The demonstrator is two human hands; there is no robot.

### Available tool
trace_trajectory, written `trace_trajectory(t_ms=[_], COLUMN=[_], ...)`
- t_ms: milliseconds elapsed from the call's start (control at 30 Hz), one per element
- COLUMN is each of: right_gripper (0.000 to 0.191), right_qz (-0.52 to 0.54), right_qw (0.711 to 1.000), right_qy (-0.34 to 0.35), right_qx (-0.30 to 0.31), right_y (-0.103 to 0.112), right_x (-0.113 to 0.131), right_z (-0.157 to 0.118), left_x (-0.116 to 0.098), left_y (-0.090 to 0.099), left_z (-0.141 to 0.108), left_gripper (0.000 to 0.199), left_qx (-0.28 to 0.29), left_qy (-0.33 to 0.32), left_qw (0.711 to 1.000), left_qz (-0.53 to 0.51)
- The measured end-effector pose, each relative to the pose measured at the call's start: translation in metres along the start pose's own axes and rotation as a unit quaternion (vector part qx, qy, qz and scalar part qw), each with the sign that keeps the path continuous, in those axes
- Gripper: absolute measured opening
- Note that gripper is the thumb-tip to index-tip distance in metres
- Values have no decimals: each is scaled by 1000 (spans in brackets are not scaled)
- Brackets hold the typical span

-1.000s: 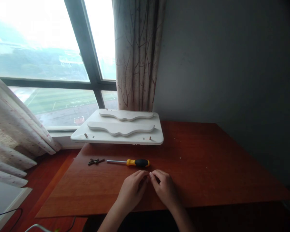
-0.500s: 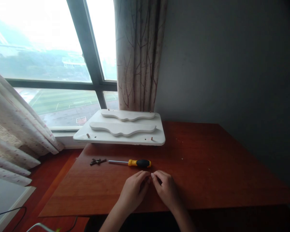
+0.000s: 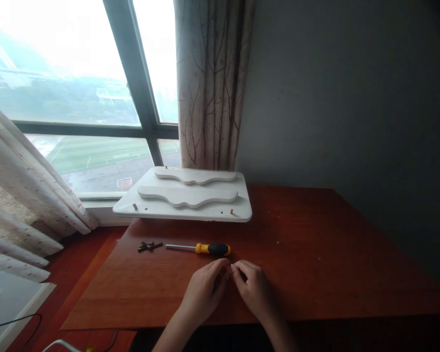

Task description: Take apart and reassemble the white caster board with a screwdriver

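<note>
Only the view has shifted slightly. The person's bare left hand [image 3: 202, 289] and bare right hand [image 3: 253, 289] curl loosely, contents unclear; a yellow-and-black-handled metal screwdriver [image 3: 213, 249] lies just beyond, at eleven o'clock.

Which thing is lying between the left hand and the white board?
The screwdriver lies between the left hand and the white board in the head view.

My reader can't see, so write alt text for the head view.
Bare left hand and right hand held close together over a brown table, with a yellow-handled screwdriver, small dark pieces and a white board beyond.
</note>
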State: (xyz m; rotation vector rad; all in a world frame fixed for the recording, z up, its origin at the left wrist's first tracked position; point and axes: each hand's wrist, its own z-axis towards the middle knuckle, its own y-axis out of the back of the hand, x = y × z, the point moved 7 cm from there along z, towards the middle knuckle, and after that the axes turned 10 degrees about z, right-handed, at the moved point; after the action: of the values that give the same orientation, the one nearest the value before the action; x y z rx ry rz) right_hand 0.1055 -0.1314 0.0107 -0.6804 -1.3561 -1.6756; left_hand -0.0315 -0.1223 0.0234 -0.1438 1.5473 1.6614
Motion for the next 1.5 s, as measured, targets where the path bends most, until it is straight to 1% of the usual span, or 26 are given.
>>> trace_trajectory(t_ms=[267, 433, 733, 967, 1067, 1500], right_gripper=[37, 37, 36, 35, 33, 32], right_qz=[-10, -6, -9, -2, -3, 6], right_qw=[1000, 1000, 1000, 1000, 1000, 1000], right_qy=[-6, -8, 2, 5, 3, -14], right_qx=[1, 5, -3, 0, 1, 6], right_y=[0, 0, 0, 0, 0, -1], right_x=[0, 1, 1, 1, 1, -1], right_z=[0, 0, 0, 0, 0, -1], left_x=[0, -2, -2, 1, 0, 2], left_y=[1, 3, 3, 0, 1, -1], left_z=[-2, -1, -1, -1, -1, -1], left_gripper=[32, 32, 33, 35, 32, 34], left_qx=[-13, -12, -29, -9, -9, -1], left_qy=[-6, -7, -15, -8, -8, -3], left_qw=[1000, 1000, 999, 1000, 1000, 1000], left_qz=[1, 2, 0, 6, 3, 4])
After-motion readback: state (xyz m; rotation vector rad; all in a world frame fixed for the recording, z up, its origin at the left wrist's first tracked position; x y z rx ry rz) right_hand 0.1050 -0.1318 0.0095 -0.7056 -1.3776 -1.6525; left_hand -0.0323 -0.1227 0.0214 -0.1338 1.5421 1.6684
